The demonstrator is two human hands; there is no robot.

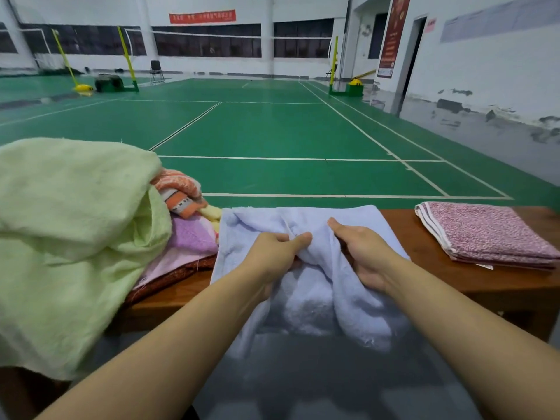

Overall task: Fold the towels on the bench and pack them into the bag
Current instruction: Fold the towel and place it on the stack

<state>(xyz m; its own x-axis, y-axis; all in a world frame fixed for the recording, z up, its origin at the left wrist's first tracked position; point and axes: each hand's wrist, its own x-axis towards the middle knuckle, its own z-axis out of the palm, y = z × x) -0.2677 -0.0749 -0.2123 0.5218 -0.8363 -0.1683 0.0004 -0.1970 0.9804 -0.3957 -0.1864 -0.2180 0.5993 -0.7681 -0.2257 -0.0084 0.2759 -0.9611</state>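
1. One pale blue towel (306,225) is lying across the middle of the wooden bench (424,262), its near part hanging off the front edge toward the person.
2. One folded pink speckled towel (488,234) is sitting on the right end of the bench, well apart from both hands.
3. On the left, one large light green towel (72,213) is draping over a heap of others; an orange patterned towel (178,189), a lilac towel (191,234) and a dark red towel (178,274) are showing, and how many more are lying beneath cannot be told.
4. The left hand (272,256) is pinching a raised fold of the blue towel between thumb and curled fingers.
5. The right hand (363,253) is gripping the same towel just beside it, thumb pointing forward on top, fingers tucked under the cloth.
6. Both forearms are reaching forward, converging over the bench's front edge, the hands near each other but apart.
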